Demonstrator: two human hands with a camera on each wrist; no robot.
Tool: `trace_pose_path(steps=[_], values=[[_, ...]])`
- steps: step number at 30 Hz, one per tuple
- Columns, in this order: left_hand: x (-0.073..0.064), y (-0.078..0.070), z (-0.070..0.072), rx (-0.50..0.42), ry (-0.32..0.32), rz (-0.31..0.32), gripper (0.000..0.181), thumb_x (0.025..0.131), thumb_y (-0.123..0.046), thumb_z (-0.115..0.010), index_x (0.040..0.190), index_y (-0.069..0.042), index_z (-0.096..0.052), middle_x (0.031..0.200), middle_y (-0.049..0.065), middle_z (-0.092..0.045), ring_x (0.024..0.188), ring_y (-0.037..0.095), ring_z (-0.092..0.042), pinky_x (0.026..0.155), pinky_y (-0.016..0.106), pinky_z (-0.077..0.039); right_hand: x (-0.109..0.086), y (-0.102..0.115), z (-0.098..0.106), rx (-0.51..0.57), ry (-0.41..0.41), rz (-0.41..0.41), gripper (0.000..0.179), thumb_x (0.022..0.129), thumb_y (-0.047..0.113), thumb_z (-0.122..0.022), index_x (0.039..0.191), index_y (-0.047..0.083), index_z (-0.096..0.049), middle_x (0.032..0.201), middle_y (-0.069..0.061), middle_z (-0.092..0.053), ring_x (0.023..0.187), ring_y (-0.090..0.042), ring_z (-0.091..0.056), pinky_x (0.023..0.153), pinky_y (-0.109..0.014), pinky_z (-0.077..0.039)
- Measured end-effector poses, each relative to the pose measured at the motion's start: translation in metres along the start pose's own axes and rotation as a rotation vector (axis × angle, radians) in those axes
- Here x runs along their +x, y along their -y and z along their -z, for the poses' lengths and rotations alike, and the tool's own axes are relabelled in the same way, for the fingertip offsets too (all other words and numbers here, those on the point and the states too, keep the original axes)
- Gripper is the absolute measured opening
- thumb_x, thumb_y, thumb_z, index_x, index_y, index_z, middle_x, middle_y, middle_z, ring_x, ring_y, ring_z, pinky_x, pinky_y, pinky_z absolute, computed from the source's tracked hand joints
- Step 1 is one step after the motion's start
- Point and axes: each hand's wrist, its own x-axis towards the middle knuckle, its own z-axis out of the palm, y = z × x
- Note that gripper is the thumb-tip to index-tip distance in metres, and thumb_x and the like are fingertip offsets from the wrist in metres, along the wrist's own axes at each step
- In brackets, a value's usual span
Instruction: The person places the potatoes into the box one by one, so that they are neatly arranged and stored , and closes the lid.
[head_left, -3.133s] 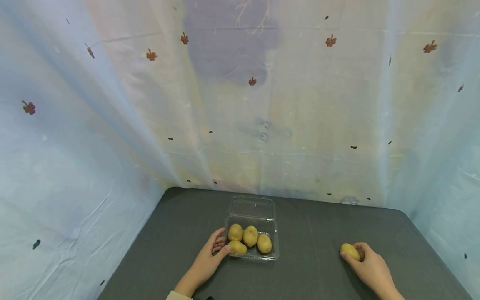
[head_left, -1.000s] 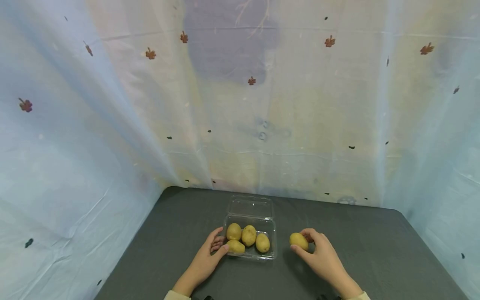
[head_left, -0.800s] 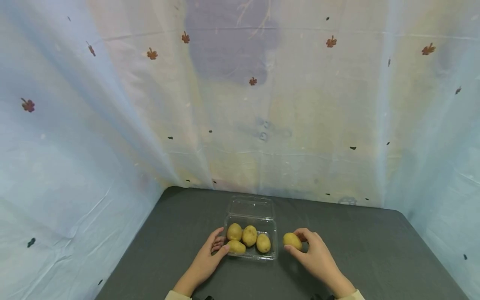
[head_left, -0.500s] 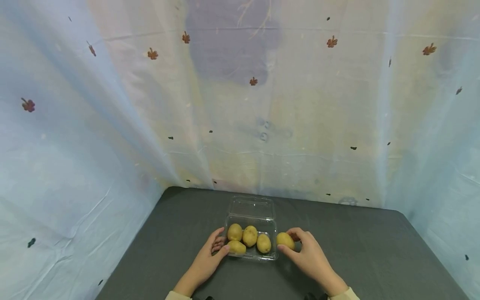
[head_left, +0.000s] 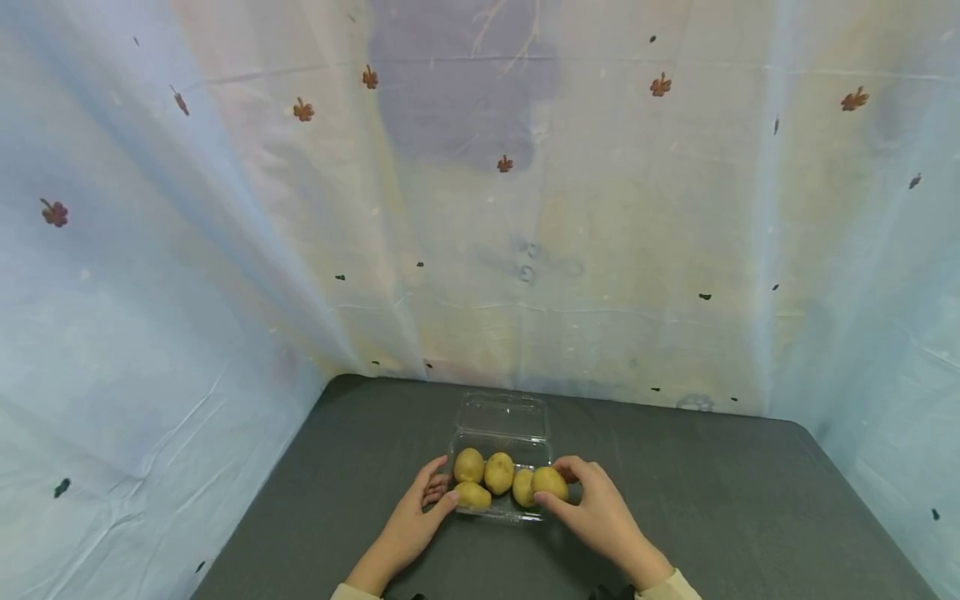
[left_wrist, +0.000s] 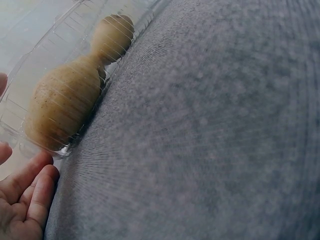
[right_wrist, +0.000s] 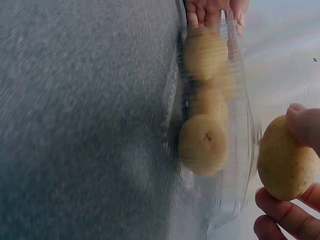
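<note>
My left hand [head_left: 411, 518] holds the left end of a clear plastic clamshell container [head_left: 504, 517], thumb at the front corner and fingertips against the side wall. Inside lie several yellow potatoes [head_left: 498, 473], grouped toward the left and middle; two show through the wall in the left wrist view, one of them a large potato [left_wrist: 65, 102]. My right hand [head_left: 600, 508] pinches another potato [right_wrist: 285, 157] between thumb and fingers. In the head view this held potato overlaps the container's right side and partly hides the rightmost potato [head_left: 522, 487]. The right wrist view shows it beside the container's upper edge.
The container's hinged lid [head_left: 504, 415] stands open toward the back. A dark grey cloth covers the table [head_left: 697, 475]. Behind and at both sides hangs a pale curtain [head_left: 600, 208] with small leaf prints.
My right hand has carried its potato leftward, from the table's right side to over the container's right edge. The left hand and container have stayed in place.
</note>
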Motion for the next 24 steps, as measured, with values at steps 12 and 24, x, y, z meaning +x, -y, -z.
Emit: trace_pose_path(steps=[12,24], values=[[0.0,0.003,-0.001,0.017,-0.004,0.009,0.063,0.097,-0.046,-0.055,0.151,-0.023,-0.028,0.136,0.008,-0.051,0.124,0.024,-0.048,0.101,0.045,-0.041,0.007,0.009,-0.012,-0.003,0.045,0.069,0.04,0.08,0.053,-0.074,0.109,0.026,-0.063,0.095,0.015,-0.058,0.091,-0.016,-0.054,0.075,-0.036,-0.048],[0.0,0.005,-0.001,0.024,-0.006,0.007,0.063,0.098,-0.045,-0.055,0.151,-0.025,-0.028,0.136,0.007,-0.051,0.123,0.023,-0.049,0.1,0.044,-0.042,0.015,0.014,-0.024,-0.078,0.086,0.142,0.043,0.078,0.057,-0.073,0.11,0.028,-0.065,0.088,0.021,-0.057,0.086,-0.012,-0.049,0.09,-0.049,-0.025]])
